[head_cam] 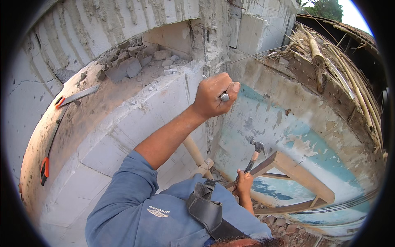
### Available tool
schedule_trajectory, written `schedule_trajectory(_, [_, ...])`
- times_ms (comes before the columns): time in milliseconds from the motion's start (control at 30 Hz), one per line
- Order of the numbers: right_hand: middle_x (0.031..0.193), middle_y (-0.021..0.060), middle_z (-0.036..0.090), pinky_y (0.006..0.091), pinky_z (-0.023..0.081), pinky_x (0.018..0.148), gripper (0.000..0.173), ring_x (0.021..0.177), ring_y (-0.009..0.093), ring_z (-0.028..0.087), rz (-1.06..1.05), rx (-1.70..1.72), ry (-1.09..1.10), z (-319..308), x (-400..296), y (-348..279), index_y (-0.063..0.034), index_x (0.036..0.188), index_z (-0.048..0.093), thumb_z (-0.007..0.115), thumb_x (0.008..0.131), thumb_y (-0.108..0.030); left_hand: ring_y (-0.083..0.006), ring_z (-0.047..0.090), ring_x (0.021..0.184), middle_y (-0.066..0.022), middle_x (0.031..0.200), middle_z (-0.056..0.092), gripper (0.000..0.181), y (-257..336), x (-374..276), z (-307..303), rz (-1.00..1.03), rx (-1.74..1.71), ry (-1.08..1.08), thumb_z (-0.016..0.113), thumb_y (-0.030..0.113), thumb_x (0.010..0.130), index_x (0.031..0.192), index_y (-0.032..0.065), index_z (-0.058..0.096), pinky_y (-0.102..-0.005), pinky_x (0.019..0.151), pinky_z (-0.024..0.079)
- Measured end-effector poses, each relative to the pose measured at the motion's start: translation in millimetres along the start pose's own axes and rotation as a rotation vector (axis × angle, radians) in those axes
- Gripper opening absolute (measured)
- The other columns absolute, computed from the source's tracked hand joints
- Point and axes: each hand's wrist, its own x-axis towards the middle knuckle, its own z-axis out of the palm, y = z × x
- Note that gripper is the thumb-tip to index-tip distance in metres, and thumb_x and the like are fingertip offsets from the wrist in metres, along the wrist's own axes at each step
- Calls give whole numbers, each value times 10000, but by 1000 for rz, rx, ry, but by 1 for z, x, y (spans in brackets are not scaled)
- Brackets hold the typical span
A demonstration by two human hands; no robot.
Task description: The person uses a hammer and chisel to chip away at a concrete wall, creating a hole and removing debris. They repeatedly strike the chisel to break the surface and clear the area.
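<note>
My left hand (213, 96) is a fist around a metal chisel (225, 97). The round struck end pokes out by the thumb, and a bit of the other end shows behind the knuckles. That hand is raised in front of the broken concrete column (213, 58), at the end of the light block wall (148, 120); whether the chisel touches the concrete is hidden. Lower and to the right, my right hand (243, 184) grips a claw hammer (255, 155) by its handle, with the head up, apart from the chisel.
A hand saw (78, 95) and a second orange-handled saw (45, 169) lie on the dusty ledge at left, below concrete rubble (126, 66). A wooden frame (305, 176) stands against the peeling blue wall (247, 123). Bamboo poles (314, 49) lie at upper right. A wooden pole (194, 149) rises below my left arm.
</note>
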Motion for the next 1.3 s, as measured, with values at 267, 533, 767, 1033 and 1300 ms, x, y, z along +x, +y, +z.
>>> schedule_trajectory(267, [566,-17,443,334,347,380,375,393,126,411,-63,-257,-92,-17,19,59,-135,779,467,720,1047,-204,-339,527,703,-123,700,517,489,-80,-25,-17,-304,247,-122,630,267,1115,697,51,499,-481,769,427])
schedule_trajectory(533, [597,-19,478,331,356,425,342,463,113,444,37,-129,-59,4,-2,17,-97,800,499,703,1054,-202,-230,380,478,-57,568,411,495,1,-21,2,44,48,-72,688,200,1051,633,107,438,-421,505,337])
schedule_trajectory(767, [672,-30,487,274,367,437,173,493,75,433,-191,11,-129,24,-17,-67,-63,1031,547,656,1091,-182,-223,377,479,-77,586,410,506,-36,-2,20,-89,115,108,777,181,1013,653,77,438,-411,472,323])
schedule_trajectory(1033, [758,19,531,271,420,484,322,561,104,487,-836,52,-288,72,-37,-176,-38,1189,566,631,1156,-351,-263,415,466,-86,581,442,484,-41,2,23,-109,75,214,797,126,972,651,79,439,-421,466,334])
schedule_trajectory(1300, [735,24,441,274,436,493,579,565,118,433,-1376,175,-382,96,-49,-240,-83,988,483,554,1141,-636,-283,438,472,-73,586,444,487,-41,-19,17,-14,94,162,796,94,956,640,108,426,-426,479,362])
